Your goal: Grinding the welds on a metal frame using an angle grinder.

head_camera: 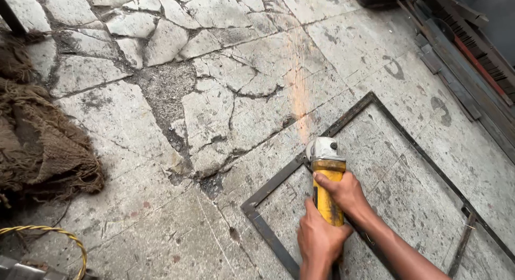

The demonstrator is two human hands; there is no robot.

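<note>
Sacking (37, 140) lay at the far left, a yellow cable (59, 237) below it. Lower centre, the left hand (320, 238) gripped the grinder (327, 178) at its rear, the right hand (346, 192) clamped its body. Sparks (298, 87) shot up-frame from the frame (370, 151)'s left bar; grinding looked mid-way, with the right-hand corners untouched.

Bare forearms; apparently no sleeves, gloves.
</note>
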